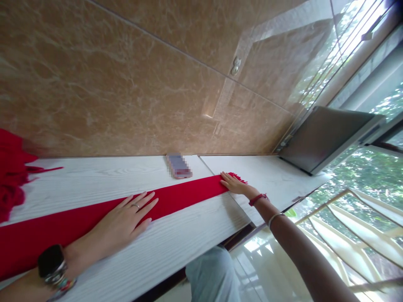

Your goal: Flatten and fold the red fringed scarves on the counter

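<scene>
A long red scarf (185, 193) with a fringed end lies flattened in a strip along the white wood-grain tabletop (201, 226). My left hand (126, 216) rests on its near part, fingers stretched out and the palm partly over the front edge of the cloth. Farther right, my right hand (232, 183) lies flat across the scarf close to the fringe (237, 178). Both hands press from above without grasping the fabric. At the left, the scarf runs out of view.
A bunched red cloth (11, 176) with loose strands sits at the far left. Against the tiled wall (126, 84) lies a phone (179, 166), its screen blurred. A dark panel-like box (327, 136) stands at the right end, beside a pale yellow rack (346, 235).
</scene>
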A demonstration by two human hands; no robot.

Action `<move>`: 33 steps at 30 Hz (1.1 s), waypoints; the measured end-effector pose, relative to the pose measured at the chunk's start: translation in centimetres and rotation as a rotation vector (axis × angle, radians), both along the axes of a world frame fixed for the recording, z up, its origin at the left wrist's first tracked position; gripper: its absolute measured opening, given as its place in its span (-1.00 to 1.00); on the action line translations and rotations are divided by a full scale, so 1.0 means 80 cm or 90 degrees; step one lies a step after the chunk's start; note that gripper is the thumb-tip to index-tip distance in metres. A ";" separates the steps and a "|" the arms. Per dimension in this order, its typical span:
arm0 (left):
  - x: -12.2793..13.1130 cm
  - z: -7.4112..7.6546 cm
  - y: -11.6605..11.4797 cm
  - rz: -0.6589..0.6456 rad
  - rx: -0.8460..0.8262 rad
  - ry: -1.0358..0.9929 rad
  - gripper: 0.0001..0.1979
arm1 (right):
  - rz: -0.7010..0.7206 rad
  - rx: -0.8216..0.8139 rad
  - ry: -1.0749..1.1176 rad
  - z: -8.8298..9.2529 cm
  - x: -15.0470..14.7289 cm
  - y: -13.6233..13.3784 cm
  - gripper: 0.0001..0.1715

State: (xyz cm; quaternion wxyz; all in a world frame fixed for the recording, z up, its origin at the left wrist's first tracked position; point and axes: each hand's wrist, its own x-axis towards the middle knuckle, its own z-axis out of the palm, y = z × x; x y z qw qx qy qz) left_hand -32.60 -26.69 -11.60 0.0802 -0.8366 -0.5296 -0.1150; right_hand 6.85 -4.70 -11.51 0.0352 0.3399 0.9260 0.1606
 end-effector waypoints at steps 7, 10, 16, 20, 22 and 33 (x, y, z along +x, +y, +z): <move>-0.001 -0.003 0.003 0.000 0.001 -0.005 -0.51 | 0.103 -0.037 0.103 -0.002 -0.056 -0.018 -0.47; -0.001 -0.003 0.003 0.002 0.000 0.001 -0.49 | 0.111 -0.040 0.083 -0.014 -0.062 -0.021 -0.50; 0.000 -0.002 0.002 -0.001 0.001 -0.014 -0.47 | 0.015 -0.037 0.044 -0.012 -0.008 -0.001 -0.60; -0.001 -0.003 0.003 0.002 -0.002 -0.024 -0.46 | -0.056 -0.014 0.073 0.007 0.011 0.004 -0.60; -0.001 -0.004 0.003 0.000 0.000 -0.026 -0.46 | -0.077 0.005 0.096 0.017 0.008 -0.003 -0.54; -0.002 -0.004 0.004 0.004 -0.006 0.001 -0.46 | 0.044 -0.053 0.078 0.056 -0.002 -0.056 -0.66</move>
